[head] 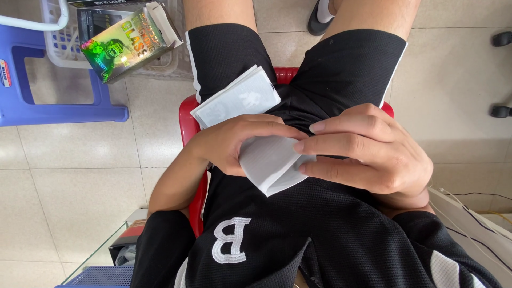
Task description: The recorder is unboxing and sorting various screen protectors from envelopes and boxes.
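Hands at frame centre: our left hand (pixel 234 146) and right hand (pixel 368 154) pinch the white packet (pixel 269 162); we judge even pressure keeps it flat.

Between your left hand (pixel 237 144) and right hand (pixel 368 152) at the middle of the frame you have a pale grey-white packet (pixel 269 162), and just above it a stack of white sheets (pixel 237 98) with faint grey print lies on your black mesh shorts (pixel 341 69). Your black shirt (pixel 330 234) carries a white letter at lower centre, and the chair (pixel 188 114) under you is red. At upper left you see a blue plastic stool (pixel 58 109), a white lattice basket (pixel 53 37) and a box (pixel 125 40) with a shimmering green, yellow and pink face, all over a cream tiled floor (pixel 74 181).
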